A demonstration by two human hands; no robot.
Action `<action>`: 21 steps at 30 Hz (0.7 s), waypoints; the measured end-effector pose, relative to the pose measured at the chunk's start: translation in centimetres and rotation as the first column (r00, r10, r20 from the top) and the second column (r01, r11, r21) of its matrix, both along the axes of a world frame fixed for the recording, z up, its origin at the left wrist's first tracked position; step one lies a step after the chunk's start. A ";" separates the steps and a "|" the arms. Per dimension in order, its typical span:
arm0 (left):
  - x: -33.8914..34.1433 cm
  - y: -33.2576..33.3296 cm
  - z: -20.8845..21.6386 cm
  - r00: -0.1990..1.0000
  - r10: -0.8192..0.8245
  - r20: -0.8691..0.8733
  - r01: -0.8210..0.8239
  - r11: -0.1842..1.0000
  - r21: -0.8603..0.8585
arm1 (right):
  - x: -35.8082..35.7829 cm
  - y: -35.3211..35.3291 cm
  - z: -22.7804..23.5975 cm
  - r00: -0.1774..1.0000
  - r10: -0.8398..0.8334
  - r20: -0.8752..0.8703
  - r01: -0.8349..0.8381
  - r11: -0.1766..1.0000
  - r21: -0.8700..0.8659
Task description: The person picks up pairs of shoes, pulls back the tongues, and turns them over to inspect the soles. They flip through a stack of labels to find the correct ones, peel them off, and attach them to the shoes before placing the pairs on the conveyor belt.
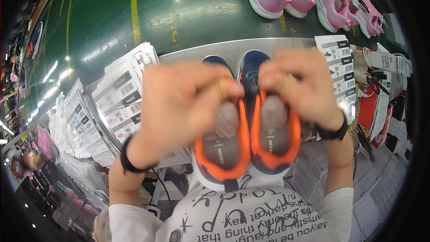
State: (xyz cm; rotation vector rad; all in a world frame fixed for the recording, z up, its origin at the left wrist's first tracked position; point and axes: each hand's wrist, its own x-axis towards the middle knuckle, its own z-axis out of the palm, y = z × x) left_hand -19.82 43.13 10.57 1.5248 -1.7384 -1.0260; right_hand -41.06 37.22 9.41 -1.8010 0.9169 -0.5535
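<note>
A pair of navy sneakers with orange linings stands side by side in front of me, toes pointing away: the left sneaker (222, 170) and the right sneaker (274, 161). Crumpled pale paper fills each one toward the toe. My left hand (186, 96) is closed in a pinch over the left sneaker's opening, its fingertips near the gap between the pair. Over the right sneaker's tongue, my right hand (302, 87) is also pinched shut. Both hands are slightly blurred, and whatever lies between the fingers is too small or hidden to make out.
Stacks of printed label sheets stand left (118, 94) and right (342, 74) of the sneakers. Beyond the metal edge runs a green surface with yellow lines, bearing several pink sneakers (268, 0) at the far right. Clear plastic bags (78, 170) lie at left.
</note>
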 end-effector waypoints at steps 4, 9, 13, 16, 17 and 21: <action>-1.4 6.4 -2.7 0.972 -0.136 0.193 0.196 0.919 -0.342 | -2.4 7.5 -3.7 0.996 0.085 -0.023 -0.085 0.849 -0.522; -1.1 8.7 -3.2 0.794 -0.044 0.607 0.120 0.989 -0.085 | -2.5 11.8 -2.4 0.900 -0.378 -0.218 0.250 0.857 -0.451; -1.2 7.1 -3.4 0.945 -0.077 0.318 0.075 0.997 0.018 | -2.6 10.0 -1.4 0.917 -0.227 -0.328 0.184 0.970 -0.157; -0.3 4.8 0.3 0.981 -0.046 0.189 0.004 0.976 0.216 | -2.7 7.6 1.8 0.922 -0.116 -0.370 0.114 0.993 -0.026; 0.0 4.5 1.2 0.986 -0.008 0.166 -0.024 0.981 0.194 | -3.5 7.2 1.7 0.954 -0.142 -0.263 0.111 0.985 -0.130; 0.8 5.3 2.9 0.781 0.421 -0.462 -0.377 0.907 0.189 | -3.7 7.0 2.3 0.811 -0.544 0.215 0.494 0.833 0.248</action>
